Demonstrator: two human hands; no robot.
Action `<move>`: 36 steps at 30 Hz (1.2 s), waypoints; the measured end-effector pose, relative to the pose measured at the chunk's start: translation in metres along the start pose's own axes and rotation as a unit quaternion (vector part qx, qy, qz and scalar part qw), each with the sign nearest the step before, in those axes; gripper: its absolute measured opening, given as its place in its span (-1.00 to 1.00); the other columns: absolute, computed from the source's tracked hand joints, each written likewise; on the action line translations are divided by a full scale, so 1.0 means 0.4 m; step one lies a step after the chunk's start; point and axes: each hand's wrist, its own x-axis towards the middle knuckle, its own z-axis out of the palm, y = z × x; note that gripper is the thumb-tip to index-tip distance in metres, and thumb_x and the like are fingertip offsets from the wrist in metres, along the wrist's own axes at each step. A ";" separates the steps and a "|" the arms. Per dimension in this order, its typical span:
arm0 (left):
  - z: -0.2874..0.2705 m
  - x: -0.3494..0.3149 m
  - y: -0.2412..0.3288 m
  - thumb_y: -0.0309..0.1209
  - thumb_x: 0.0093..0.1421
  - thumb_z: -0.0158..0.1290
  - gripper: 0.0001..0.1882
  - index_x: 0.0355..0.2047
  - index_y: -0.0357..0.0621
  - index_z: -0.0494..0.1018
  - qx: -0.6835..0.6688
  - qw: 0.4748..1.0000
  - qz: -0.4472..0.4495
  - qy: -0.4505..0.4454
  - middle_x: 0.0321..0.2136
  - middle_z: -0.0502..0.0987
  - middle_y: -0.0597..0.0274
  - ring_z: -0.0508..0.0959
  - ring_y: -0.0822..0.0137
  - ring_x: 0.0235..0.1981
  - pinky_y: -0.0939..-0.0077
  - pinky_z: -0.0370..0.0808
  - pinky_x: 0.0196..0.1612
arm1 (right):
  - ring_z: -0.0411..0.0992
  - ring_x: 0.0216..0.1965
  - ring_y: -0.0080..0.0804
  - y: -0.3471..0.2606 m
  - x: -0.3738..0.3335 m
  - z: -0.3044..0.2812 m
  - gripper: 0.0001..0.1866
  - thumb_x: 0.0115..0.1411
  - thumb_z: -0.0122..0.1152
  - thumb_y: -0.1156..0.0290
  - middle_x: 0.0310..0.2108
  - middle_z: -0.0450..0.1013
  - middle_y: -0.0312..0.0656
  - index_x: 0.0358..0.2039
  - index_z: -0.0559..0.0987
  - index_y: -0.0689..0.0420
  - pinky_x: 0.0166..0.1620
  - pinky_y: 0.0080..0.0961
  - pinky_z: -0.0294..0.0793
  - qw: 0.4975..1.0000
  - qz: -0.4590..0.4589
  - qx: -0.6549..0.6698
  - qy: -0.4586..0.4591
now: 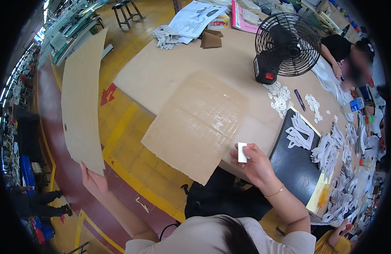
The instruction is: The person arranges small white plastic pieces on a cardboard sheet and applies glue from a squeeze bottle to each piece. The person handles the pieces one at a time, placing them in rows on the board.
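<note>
Board (pixel 82 97) in left hand (pixel 94 180); white block (pixel 242 152) in right hand (pixel 258 166).

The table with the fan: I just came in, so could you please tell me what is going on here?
A person works at the table with bare hands. The left hand holds a long brown board by its near end, off to the left of the table. The right hand pinches a small white block. A cardboard sheet lies on the table, partly past its edge. The fan stands farther back.
</note>
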 end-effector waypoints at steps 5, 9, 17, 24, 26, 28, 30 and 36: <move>-0.106 -0.065 -0.018 -0.34 0.41 -0.24 -0.57 0.23 -0.22 0.18 -0.122 0.985 -0.049 -0.112 0.22 0.28 0.07 0.29 0.18 0.23 0.18 0.22 0.28 | 0.36 0.07 -0.02 -0.010 0.006 0.028 -0.89 0.34 0.02 0.32 -0.07 0.39 -0.19 -0.29 0.36 0.04 0.10 0.07 0.33 0.996 0.038 0.056 -0.056; -0.099 -0.054 -0.036 -0.36 0.40 -0.24 -0.59 0.22 -0.19 0.19 -0.149 0.979 -0.045 -0.130 0.22 0.28 0.07 0.28 0.19 0.24 0.19 0.22 0.28 | 0.37 0.06 -0.02 0.025 0.102 0.128 -0.92 0.34 -0.02 0.35 -0.15 0.37 -0.17 -0.23 0.33 0.04 0.08 0.13 0.33 0.993 0.025 0.075 -0.087; -0.013 -0.089 -0.067 -0.48 0.36 -0.20 -0.54 0.27 -0.17 0.13 -0.102 0.995 0.001 -0.016 0.25 0.23 0.07 0.30 0.16 0.22 0.10 0.29 0.26 | 0.42 -0.06 -0.17 0.037 0.286 0.288 -0.90 0.35 -0.09 0.44 -0.16 0.32 -0.12 -0.16 0.25 0.09 -0.02 -0.14 0.46 0.989 0.002 0.062 -0.134; 0.080 -0.155 -0.170 -0.54 0.27 -0.09 -0.42 0.29 -0.14 0.05 0.082 0.980 -0.128 -0.125 0.22 0.24 0.00 0.31 0.03 0.21 -0.05 0.44 0.10 | 0.39 -0.33 -0.61 -0.145 0.125 -0.054 -0.89 0.32 0.07 0.32 -0.33 0.41 -0.35 -0.23 0.43 0.06 -0.32 -0.55 0.45 0.947 -0.279 -0.141 0.080; 0.132 -0.195 -0.252 -0.54 0.27 -0.08 -0.42 0.28 -0.14 0.04 0.098 0.956 -0.235 -0.146 0.19 0.28 -0.01 0.39 0.01 0.14 -0.03 0.56 -0.04 | 0.36 -0.39 -0.68 -0.214 0.068 -0.137 -0.88 0.29 0.13 0.33 -0.36 0.41 -0.37 -0.23 0.45 0.07 -0.39 -0.66 0.39 0.896 -0.357 -0.222 0.144; 0.186 -0.244 -0.338 -0.55 0.28 -0.12 -0.41 0.29 -0.14 -0.02 0.060 0.924 -0.343 -0.158 0.14 0.32 -0.04 0.51 0.01 0.02 0.05 0.64 -0.16 | 0.35 -0.44 -0.72 -0.230 0.028 -0.170 -0.88 0.25 0.17 0.38 -0.41 0.44 -0.40 -0.24 0.49 0.12 -0.42 -0.73 0.36 0.851 -0.401 -0.298 0.163; 0.235 -0.297 -0.409 -0.57 0.30 -0.15 -0.41 0.30 -0.11 -0.07 0.027 0.906 -0.399 -0.139 0.13 0.32 -0.04 0.55 0.03 -0.04 0.11 0.67 -0.19 | 0.41 -0.46 -0.63 -0.196 0.025 -0.175 -0.84 0.22 0.20 0.39 -0.45 0.49 -0.31 -0.27 0.54 0.22 -0.39 -0.65 0.42 0.809 -0.371 -0.429 0.154; 0.301 -0.380 -0.471 -0.59 0.27 -0.09 -0.31 0.32 0.03 -0.15 0.026 0.905 -0.420 -0.067 0.10 0.35 -0.08 0.57 0.07 -0.06 0.20 0.68 -0.19 | 0.51 -0.40 -0.24 -0.224 0.171 -0.161 -0.86 0.13 0.20 0.46 -0.39 0.52 -0.08 -0.30 0.58 0.23 -0.32 -0.41 0.47 0.590 -0.436 -0.669 0.120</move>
